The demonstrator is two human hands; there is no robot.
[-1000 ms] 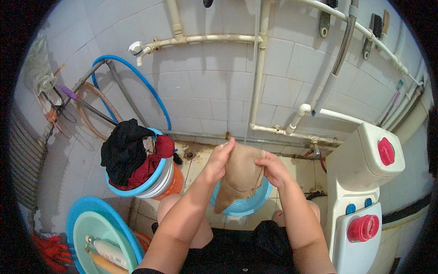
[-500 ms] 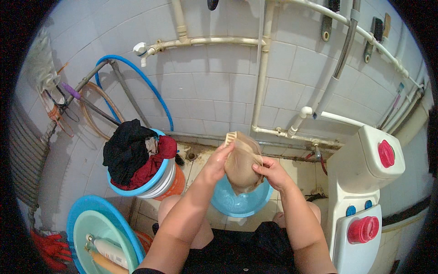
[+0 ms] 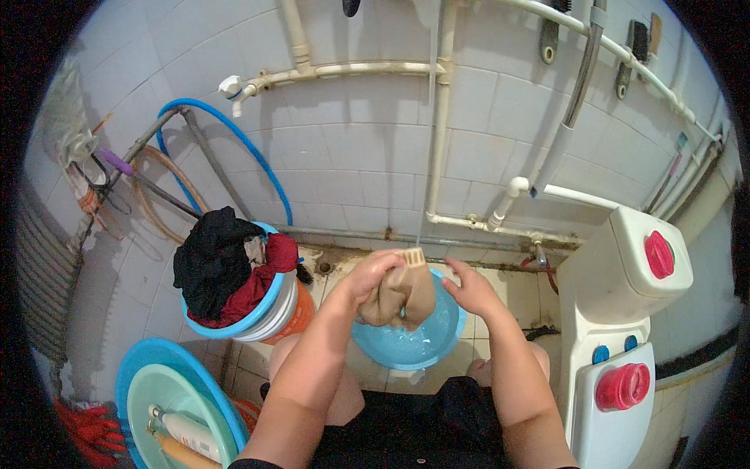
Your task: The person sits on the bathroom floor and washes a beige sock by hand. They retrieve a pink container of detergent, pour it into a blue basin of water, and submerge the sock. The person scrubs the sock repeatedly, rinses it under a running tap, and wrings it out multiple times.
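My left hand (image 3: 367, 277) is closed on the upper end of a thin beige stocking (image 3: 411, 291) with a pale ribbed band. The wet-looking fabric hangs bunched over a blue basin (image 3: 412, 362) on the floor between my legs. Water lies in the basin. To the right of the stocking, my right hand (image 3: 473, 290) is empty, its fingers apart above the basin's right rim.
On the left, a bucket (image 3: 301, 301) is topped by a blue-rimmed tub of black and dark red clothes (image 3: 215, 262). Nearer stand nested basins (image 3: 137, 371) holding bottles. A white toilet (image 3: 613, 328) is at right; pipes (image 3: 367, 70) and a blue hose (image 3: 258, 144) run along the tiled wall.
My right hand has let go of the stocking and moved slightly right. The stocking, stretched wide between both hands before, now hangs crumpled and lower from my left hand.
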